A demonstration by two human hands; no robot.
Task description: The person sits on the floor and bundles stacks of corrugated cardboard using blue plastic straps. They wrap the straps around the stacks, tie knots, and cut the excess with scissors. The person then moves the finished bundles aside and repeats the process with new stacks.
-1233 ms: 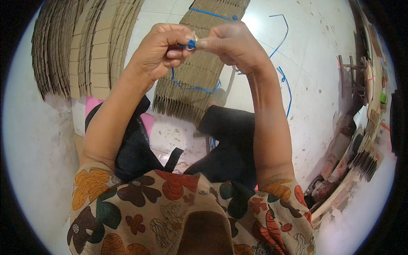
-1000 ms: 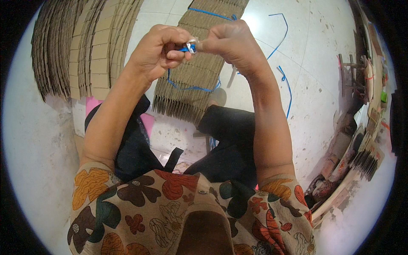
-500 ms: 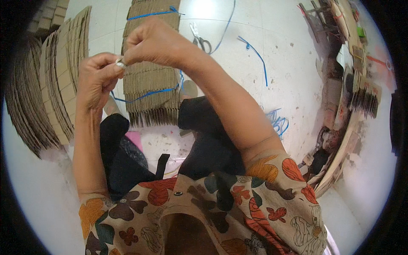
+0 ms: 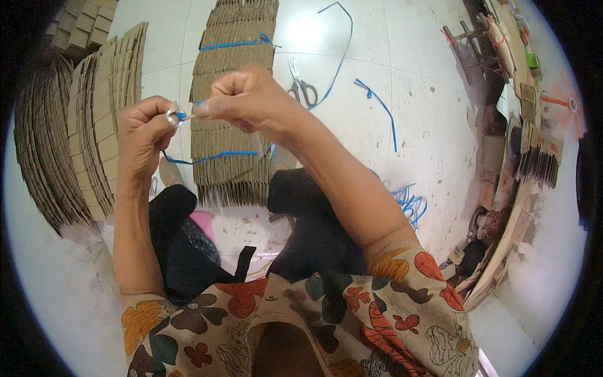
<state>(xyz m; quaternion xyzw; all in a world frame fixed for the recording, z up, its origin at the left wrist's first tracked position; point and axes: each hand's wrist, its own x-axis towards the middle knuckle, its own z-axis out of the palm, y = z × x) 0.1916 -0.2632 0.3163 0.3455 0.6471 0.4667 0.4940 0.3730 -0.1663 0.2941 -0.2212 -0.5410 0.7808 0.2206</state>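
My left hand (image 4: 143,131) is closed in a pinch around a small silvery ring-shaped thing (image 4: 174,118) with a bit of blue in its middle. Close beside it, my right hand (image 4: 250,103) has thumb and fingers pressed together. A thin pale tip juts from them toward the ring, too small to name. Both hands are raised over a long stack of folded brown cardboard (image 4: 229,135), which lies between my legs. One blue strap (image 4: 232,46) crosses the stack's far part, and another blue strap (image 4: 226,154) lies across its near part.
Scissors with dark handles (image 4: 304,88) lie right of the stack, near a long loose blue strap (image 4: 347,47). Farther right are a knotted strap piece (image 4: 385,113) and a blue strap tangle (image 4: 409,204). More cardboard stacks (image 4: 91,125) stand left; wooden items (image 4: 496,44) line the right wall.
My right hand has drawn slightly away from the left, and a gap with the thin tip now shows. Blue has appeared inside the silvery ring. The whole view has shifted a little.
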